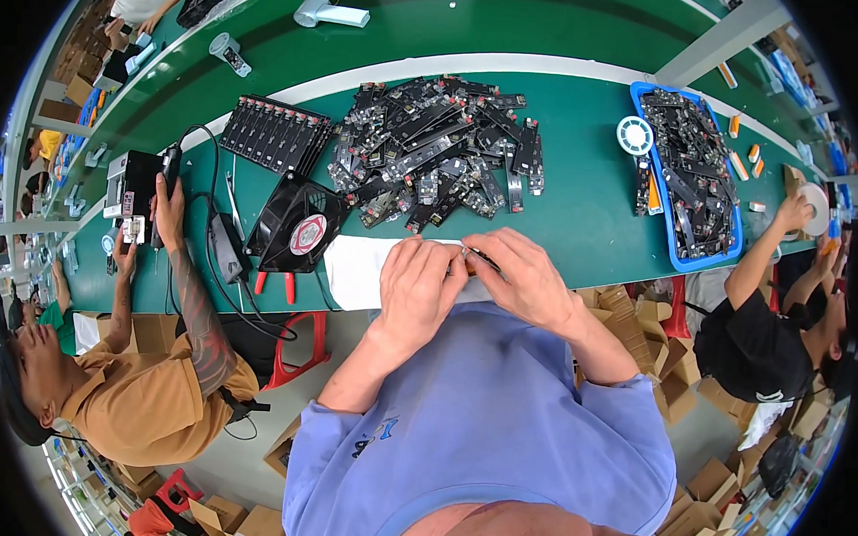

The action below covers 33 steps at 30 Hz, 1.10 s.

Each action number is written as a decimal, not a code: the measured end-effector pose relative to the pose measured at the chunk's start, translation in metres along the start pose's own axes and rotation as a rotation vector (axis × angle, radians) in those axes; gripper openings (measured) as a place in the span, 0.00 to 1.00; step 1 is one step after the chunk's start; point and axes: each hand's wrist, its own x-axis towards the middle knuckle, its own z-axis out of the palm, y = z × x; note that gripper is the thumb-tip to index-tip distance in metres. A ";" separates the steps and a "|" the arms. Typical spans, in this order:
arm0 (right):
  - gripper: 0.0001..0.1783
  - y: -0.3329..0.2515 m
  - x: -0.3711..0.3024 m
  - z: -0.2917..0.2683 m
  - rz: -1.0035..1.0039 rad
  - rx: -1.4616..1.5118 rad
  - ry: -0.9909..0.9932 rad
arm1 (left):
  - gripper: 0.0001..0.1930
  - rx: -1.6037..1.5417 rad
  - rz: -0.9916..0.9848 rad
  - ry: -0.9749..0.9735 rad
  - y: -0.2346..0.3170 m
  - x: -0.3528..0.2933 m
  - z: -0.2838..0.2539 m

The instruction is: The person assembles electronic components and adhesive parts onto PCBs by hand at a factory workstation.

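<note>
A small dark strip sits pinched in the fingertips of the right hand, mid-handling by the look of it; loose black circuit boards heap beyond, while more fill a blue tray to the right; which lot is finished, I cannot tell; the left hand meets the right above white paper, its fingers curled, its own grip hidden; both forearms angle inward, wrists low near the bench edge.
</note>
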 end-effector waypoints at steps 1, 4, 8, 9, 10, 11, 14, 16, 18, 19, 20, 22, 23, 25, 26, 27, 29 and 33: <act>0.15 0.000 0.000 0.000 0.000 0.008 0.003 | 0.06 0.005 -0.003 -0.016 0.001 0.000 -0.001; 0.14 0.000 0.000 -0.001 0.024 0.043 -0.012 | 0.06 0.016 -0.004 -0.038 0.002 0.001 -0.003; 0.14 0.000 0.000 -0.002 0.041 0.050 -0.014 | 0.05 0.013 -0.014 -0.049 0.001 0.000 -0.002; 0.14 0.000 0.001 -0.003 0.052 0.066 -0.010 | 0.05 0.013 -0.014 -0.050 0.001 0.000 -0.001; 0.14 0.000 0.001 -0.003 0.062 0.082 -0.005 | 0.05 -0.025 -0.034 -0.029 0.001 0.000 -0.001; 0.14 0.000 0.001 -0.003 0.063 0.082 -0.004 | 0.05 -0.062 -0.054 -0.007 0.001 0.001 0.000; 0.14 -0.001 0.000 -0.001 0.140 0.137 -0.016 | 0.05 -0.104 -0.113 0.000 -0.001 -0.001 0.000; 0.14 -0.002 0.001 -0.001 0.184 0.137 -0.028 | 0.05 -0.103 -0.106 -0.001 -0.001 0.000 -0.001; 0.14 0.000 0.003 0.001 0.098 0.058 -0.001 | 0.06 -0.100 -0.101 -0.002 -0.001 0.001 -0.001; 0.14 0.002 0.004 0.002 0.011 -0.023 0.029 | 0.06 -0.103 -0.084 -0.009 -0.001 0.001 -0.001; 0.14 0.003 0.003 0.003 0.012 -0.023 0.029 | 0.06 -0.105 -0.067 -0.016 -0.001 0.001 -0.001; 0.14 0.004 0.003 0.005 -0.023 -0.064 0.042 | 0.06 -0.104 -0.066 -0.024 -0.001 0.001 -0.002; 0.14 0.004 0.003 0.005 -0.022 -0.064 0.043 | 0.06 -0.103 -0.065 -0.032 -0.001 0.001 -0.003; 0.14 0.004 0.002 0.007 -0.053 -0.076 0.056 | 0.07 -0.099 -0.066 -0.025 -0.001 0.000 -0.001; 0.14 0.003 0.003 0.007 -0.052 -0.076 0.056 | 0.07 -0.095 -0.067 -0.018 -0.002 -0.001 0.000; 0.14 0.004 0.004 0.007 -0.066 -0.064 0.056 | 0.07 -0.096 -0.066 -0.019 -0.002 -0.001 0.001; 0.14 0.005 0.005 0.007 -0.080 -0.050 0.055 | 0.07 -0.104 -0.075 -0.005 -0.002 -0.003 0.002; 0.14 0.012 0.005 0.007 -0.084 0.005 0.006 | 0.07 -0.103 -0.076 -0.007 -0.001 -0.005 0.002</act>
